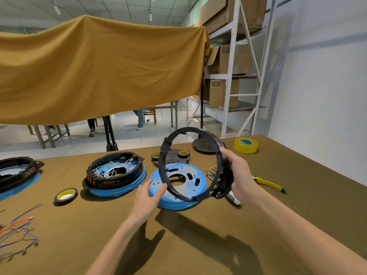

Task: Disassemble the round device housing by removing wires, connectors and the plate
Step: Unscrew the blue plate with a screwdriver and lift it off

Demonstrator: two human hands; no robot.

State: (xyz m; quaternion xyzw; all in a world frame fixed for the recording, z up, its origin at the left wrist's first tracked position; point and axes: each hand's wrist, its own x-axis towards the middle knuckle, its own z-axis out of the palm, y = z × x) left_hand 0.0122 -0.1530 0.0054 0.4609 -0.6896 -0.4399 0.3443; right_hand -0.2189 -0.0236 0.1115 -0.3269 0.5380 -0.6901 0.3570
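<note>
My right hand [239, 173] grips a black ring-shaped housing frame [179, 192], lifted and tilted above the table. Under it lies a round blue plate [178, 203] with holes and slots. My left hand [148, 197] rests on that plate's left edge, fingers nearly straight. Left of it stands a second round device housing [115, 175], black on a blue base, with white wires and connectors inside. A third housing [15, 175] shows partly at the far left edge.
Loose purple and orange wires [17, 231] lie at the table's left. A black-and-yellow tape roll [65, 196], a clear yellow tape roll [245, 145], a yellow cutter [270, 184], black plates [176, 157] and a small wire bundle [211, 171] lie around. A mustard cloth hangs behind.
</note>
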